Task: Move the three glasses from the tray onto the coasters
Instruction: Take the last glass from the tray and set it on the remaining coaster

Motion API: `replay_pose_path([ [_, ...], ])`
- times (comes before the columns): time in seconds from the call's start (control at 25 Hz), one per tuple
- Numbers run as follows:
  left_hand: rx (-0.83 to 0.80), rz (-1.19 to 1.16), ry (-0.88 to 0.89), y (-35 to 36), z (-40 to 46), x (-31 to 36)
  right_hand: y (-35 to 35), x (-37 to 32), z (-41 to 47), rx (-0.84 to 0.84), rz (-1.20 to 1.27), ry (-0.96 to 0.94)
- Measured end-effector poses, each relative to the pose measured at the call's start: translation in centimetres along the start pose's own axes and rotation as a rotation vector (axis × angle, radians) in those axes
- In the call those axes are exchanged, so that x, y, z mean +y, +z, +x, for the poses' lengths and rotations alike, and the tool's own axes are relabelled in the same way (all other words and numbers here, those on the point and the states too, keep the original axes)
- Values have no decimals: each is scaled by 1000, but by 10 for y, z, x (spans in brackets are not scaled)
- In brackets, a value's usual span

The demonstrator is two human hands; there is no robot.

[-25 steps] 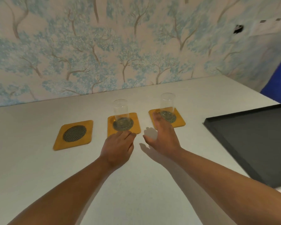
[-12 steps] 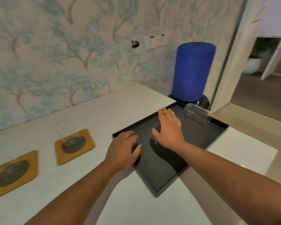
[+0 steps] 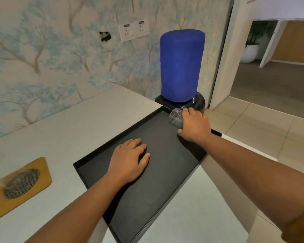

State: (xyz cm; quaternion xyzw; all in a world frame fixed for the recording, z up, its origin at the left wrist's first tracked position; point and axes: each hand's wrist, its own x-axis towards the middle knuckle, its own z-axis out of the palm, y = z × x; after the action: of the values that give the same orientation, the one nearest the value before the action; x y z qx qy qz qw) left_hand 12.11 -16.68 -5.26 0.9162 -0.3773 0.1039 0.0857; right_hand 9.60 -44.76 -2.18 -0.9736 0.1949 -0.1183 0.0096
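Head view: right hand (image 3: 195,127) around glass (image 3: 175,118).

The right hand (image 3: 194,126) covers most of the glass (image 3: 175,118) at the tray's (image 3: 165,172) far corner, so whether the fingers close round it cannot be told. At the lower left, a second glass (image 3: 11,179) on the coaster (image 3: 21,186) is smeared by blur, its rim lost. The tray's near corner and both forearms run off the bottom edge.
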Motion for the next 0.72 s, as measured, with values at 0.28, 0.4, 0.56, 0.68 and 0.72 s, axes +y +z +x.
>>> replay_pose_path([
  [0.28, -66, -93, -50, 7, 5, 0, 5, 8, 16, -24, -22, -7],
  [0.4, -103, -156, -79, 3, 8, -1, 3, 2, 6, 12, 48, 14],
  [0.56, -147, -169, -56, -11, 2, -2, -8, -23, -16, 5, 484, 57],
  [0.68, -62, -185, -69, -31, -18, -12, -14, -57, -36, -47, 1010, 53],
  [0.72, -23, -185, -80, -39, -28, -16, -16, -72, -42, -70, 1116, 33],
])
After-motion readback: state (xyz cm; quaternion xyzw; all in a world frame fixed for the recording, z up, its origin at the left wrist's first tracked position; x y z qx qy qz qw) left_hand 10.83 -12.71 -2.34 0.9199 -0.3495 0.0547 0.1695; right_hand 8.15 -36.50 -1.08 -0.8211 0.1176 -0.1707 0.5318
